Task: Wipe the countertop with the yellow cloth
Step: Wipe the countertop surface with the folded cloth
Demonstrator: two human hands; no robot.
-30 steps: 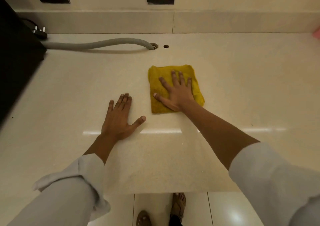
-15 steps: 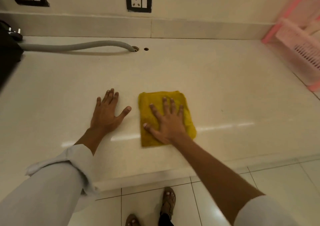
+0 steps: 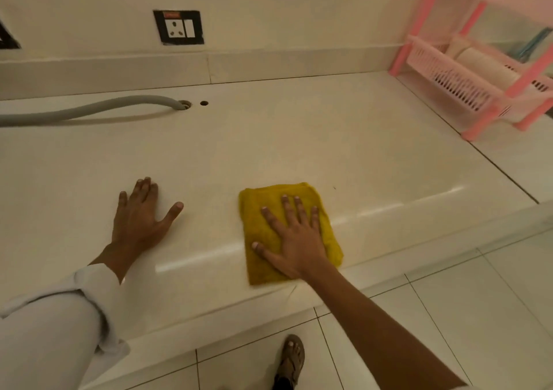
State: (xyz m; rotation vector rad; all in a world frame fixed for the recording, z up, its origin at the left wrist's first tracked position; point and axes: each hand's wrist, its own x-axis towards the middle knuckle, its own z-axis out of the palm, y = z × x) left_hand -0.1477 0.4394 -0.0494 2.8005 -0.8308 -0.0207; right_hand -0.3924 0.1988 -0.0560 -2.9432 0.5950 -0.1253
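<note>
Countertop [image 3: 299,144] of pale cream polished stone runs wide across the room, glossy enough to carry a streak of reflected light near its front edge. On it, close to that front edge, lies the folded mustard-yellow terry cloth [image 3: 260,258], roughly square and flat against the stone. The person's right hand [image 3: 294,240] is spread palm-down on top of the cloth, fingers fanned and straight, pressing it rather than gripping it; the thumb points off toward the left side of the cloth. The bare right forearm reaches in from the lower right.

The left hand [image 3: 140,219] rests well apart from the cloth, further left, also flat and splayed on the bare stone, holding nothing. Its wrist comes out of a rolled white shirt sleeve [image 3: 59,324].

Toward the back, a grey ribbed hose [image 3: 89,111] lies along the stone and dips into a round hole [image 3: 185,104], with a second small dark hole [image 3: 204,102] just beside it. On the cream wall above the low upstand sits a black-framed wall socket with a white switch [image 3: 178,27]. At the far right end stands a pink plastic slatted rack [image 3: 466,69]; what sits on its shelf is too blurred to tell. Below the counter edge are white floor tiles [image 3: 449,315] and one foot in a brown sandal [image 3: 293,356].
</note>
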